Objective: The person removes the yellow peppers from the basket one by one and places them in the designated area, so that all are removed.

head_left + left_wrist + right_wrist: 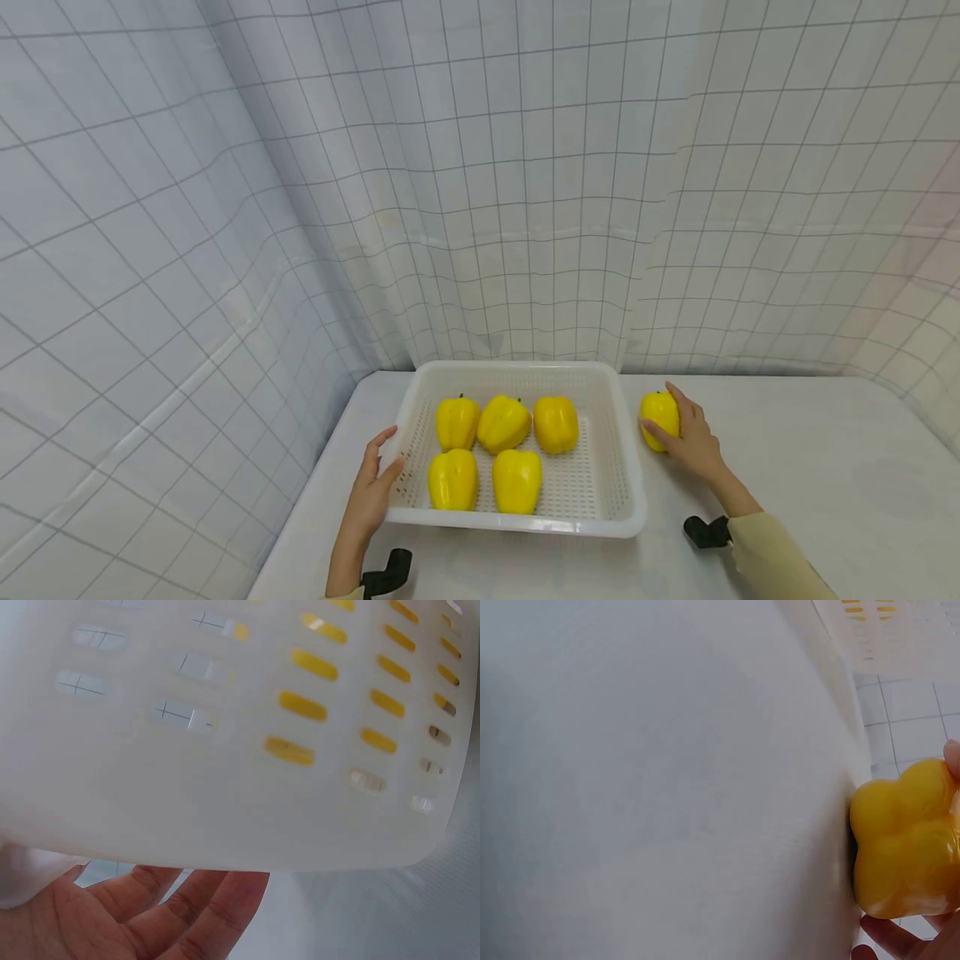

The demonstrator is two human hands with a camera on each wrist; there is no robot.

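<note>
A white perforated plastic basket (600, 527) stands on the table with several yellow bell peppers (517, 482) inside. My left hand (367, 492) holds the basket's left rim. In the left wrist view, the fingers (236, 907) of that hand show at the rim, and yellow peeks through the slots in the basket wall (225, 825). To the right of the basket, my right hand (693, 442) grips a single yellow bell pepper (657, 414) between thumb and fingers. Its lobed bottom shows in the right wrist view, where the pepper (904, 840) is close to the table surface.
The white-covered table (810, 450) extends to the right of the basket. A white grid-patterned curtain (525, 208) hangs behind the table and along the left side. Black wrist mounts (705, 532) sit below both hands.
</note>
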